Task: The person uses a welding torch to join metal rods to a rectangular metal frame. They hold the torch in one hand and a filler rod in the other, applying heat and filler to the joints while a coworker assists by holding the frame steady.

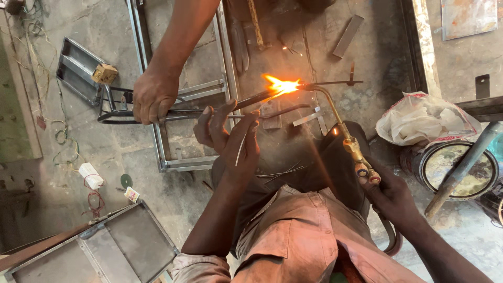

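Note:
My right hand grips the brass-valved handle of a gas torch; its bent tip points left and throws an orange flame. The flame plays on the end of a dark metal rod. My left hand is raised just below the rod, pinching a thin filler wire between the fingers. A co-worker's hand reaches in from the top and grips the bent rod piece at its left end, holding it over a steel frame.
A metal box frame and tangled cables lie at the left. A sheet-metal panel sits bottom left. At the right are a white plastic bag, a round tin and a grey pipe. Loose wires lie on my lap.

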